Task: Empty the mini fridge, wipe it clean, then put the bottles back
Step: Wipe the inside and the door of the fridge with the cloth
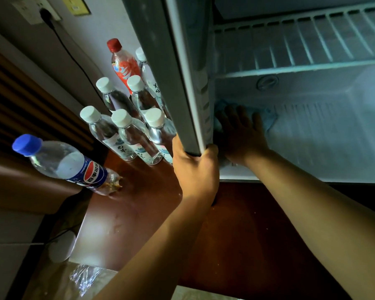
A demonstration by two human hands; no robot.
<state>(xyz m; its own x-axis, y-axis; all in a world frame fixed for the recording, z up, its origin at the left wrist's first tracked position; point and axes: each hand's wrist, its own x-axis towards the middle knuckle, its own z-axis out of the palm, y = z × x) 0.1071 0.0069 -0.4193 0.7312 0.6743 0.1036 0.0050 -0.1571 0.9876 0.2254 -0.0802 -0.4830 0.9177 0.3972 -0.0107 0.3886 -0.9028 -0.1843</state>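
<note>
The mini fridge (325,146) stands open with no bottles inside. My left hand (195,167) grips the bottom corner of its grey door (160,61). My right hand (240,133) lies flat, fingers spread, on a light blue cloth (268,119) at the left of the fridge floor. Several clear water bottles with white caps (126,135) stand on the brown wooden surface (139,213) left of the door. Behind them is a red-capped bottle with a red label (123,66). A blue-capped Pepsi-labelled bottle (63,161) is nearest me at the left.
A white wire shelf (301,46) spans the upper fridge, with a round dial (267,82) below it. A black plug (46,15) sits in a wall socket, its cord running down behind the bottles. Crumpled clear plastic (85,278) lies at the bottom left.
</note>
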